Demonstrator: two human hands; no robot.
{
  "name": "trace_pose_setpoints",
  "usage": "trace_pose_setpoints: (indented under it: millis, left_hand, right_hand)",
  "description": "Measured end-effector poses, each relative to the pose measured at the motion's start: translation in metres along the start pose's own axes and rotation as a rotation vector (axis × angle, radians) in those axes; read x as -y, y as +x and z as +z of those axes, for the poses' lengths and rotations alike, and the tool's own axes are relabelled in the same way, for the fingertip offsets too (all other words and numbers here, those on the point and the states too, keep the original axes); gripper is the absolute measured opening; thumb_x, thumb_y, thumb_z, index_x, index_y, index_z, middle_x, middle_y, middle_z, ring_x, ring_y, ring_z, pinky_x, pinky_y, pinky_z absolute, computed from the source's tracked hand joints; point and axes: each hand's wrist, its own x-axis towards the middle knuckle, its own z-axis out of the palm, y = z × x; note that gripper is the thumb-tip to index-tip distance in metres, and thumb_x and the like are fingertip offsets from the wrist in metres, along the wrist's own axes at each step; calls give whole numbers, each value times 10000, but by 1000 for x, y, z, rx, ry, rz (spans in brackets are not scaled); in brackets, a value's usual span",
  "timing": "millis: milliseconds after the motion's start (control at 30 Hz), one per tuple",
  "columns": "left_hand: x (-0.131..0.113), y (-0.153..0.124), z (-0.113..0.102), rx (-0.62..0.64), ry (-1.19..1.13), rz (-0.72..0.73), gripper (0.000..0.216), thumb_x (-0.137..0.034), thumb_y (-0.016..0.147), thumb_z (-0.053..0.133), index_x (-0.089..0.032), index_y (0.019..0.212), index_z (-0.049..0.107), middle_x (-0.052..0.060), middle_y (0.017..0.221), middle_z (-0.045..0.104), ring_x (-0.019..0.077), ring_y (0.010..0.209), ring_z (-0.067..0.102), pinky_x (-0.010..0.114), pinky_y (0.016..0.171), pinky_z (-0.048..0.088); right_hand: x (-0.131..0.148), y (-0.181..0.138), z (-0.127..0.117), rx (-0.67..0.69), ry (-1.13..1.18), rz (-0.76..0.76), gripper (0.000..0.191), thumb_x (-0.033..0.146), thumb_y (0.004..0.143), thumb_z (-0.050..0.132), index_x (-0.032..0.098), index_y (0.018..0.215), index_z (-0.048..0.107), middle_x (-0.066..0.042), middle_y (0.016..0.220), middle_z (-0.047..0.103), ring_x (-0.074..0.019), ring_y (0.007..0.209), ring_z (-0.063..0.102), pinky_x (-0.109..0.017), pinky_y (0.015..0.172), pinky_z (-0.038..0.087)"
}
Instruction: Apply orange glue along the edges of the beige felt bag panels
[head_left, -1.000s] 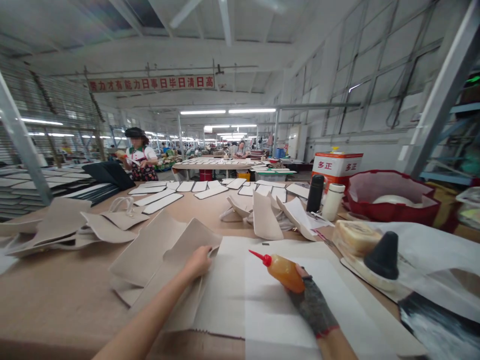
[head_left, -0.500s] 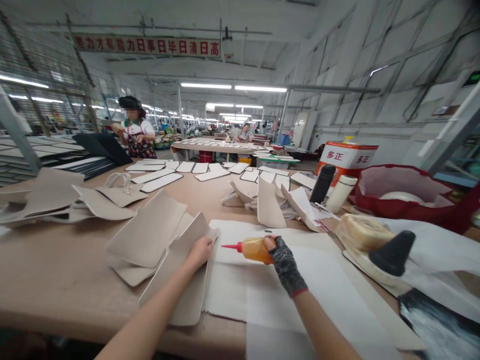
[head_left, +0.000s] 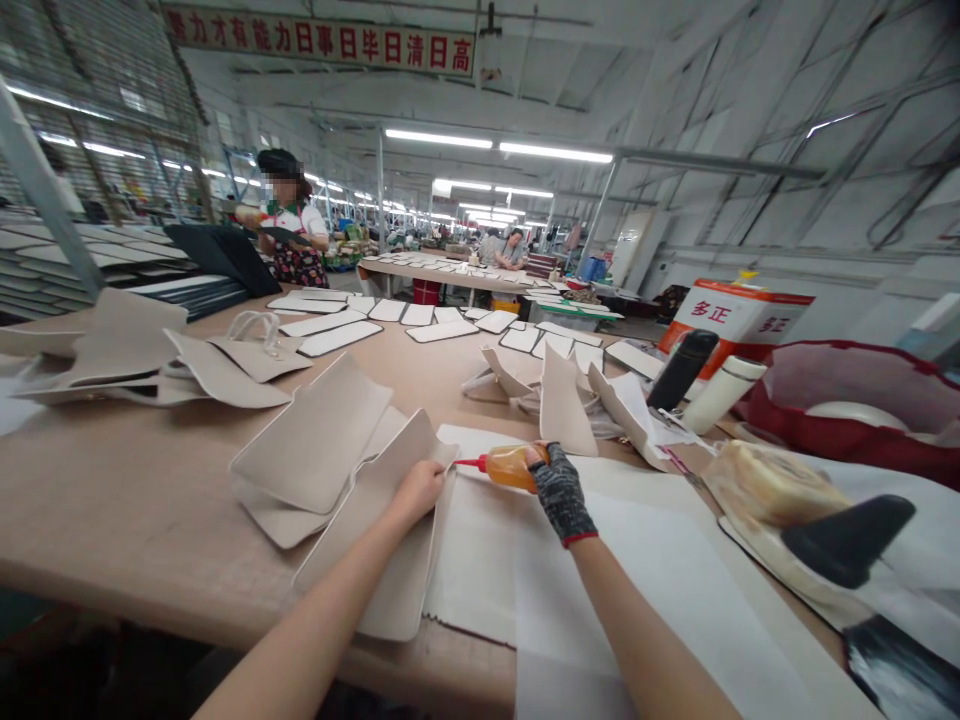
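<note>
Where the hands meet, lower centre of the head view: a beige panel [head_left: 390,540] lies partly on a white paper sheet [head_left: 487,560] and partly on the table [head_left: 112,500].
Left hand [head_left: 420,487]: bare, resting on the panel's upper right edge; I cannot tell whether the fingers curl under it.
Right hand [head_left: 559,490]: in a knit glove, clenched round the glue bottle [head_left: 510,466], with the red nozzle pointing left, just beside the left fingertips.
Done: probably little, as no glue bead shows along that edge.
Left: a loose pile of panels [head_left: 315,440] just left of centre looks untreated.
Right of frame: black flask [head_left: 682,368], white flask [head_left: 721,393], red bag [head_left: 825,440].
Upper left: another person [head_left: 292,235] stands at the far end of the table.
</note>
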Motion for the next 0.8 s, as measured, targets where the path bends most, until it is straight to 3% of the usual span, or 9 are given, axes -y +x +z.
trace_pose_setpoints:
  millis: [400,800]
  left_hand:
    - [-3,0,-2,15,10,7,320,-129,773,428,-124,884,728,94,876,729,185,806,633,219,653,412]
    - [-4,0,-1,13,37,28,335,-161,788,421,-140,927,725,99,974,714,206,896,623,236,736,427]
  right_hand:
    - [7,3,-4,15,-76,-40,424,542,768,468,178,966,559,-79,855,617,-226,765,585,-337,692,482]
    - [19,5,-2,-5,-159,-87,447,536,759,457,161,972,574,-92,885,629,-233,795,586,-355,764,460]
